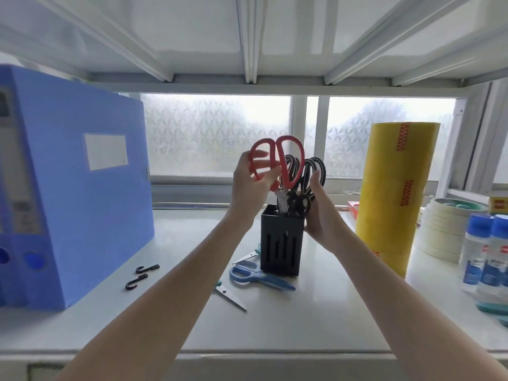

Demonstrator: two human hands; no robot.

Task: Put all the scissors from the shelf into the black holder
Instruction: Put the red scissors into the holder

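Observation:
A black slotted holder (281, 243) stands mid-shelf with several scissors upright in it. My left hand (248, 188) grips the red-handled scissors (286, 160) by a loop, blades down inside the holder. My right hand (320, 215) wraps the holder's right side and touches the black-handled scissors (316, 169). On the shelf left of the holder lie light-blue scissors (259, 276), small teal-handled scissors (247, 255) and another pair (231, 295) partly hidden under my left forearm.
Blue file boxes (68, 193) fill the left. Two black hooks (141, 274) lie near them. To the right stand a tall yellow tape stack (395, 193), cream tape rolls (442, 232) and blue-capped bottles (486, 254). An upper shelf hangs close overhead.

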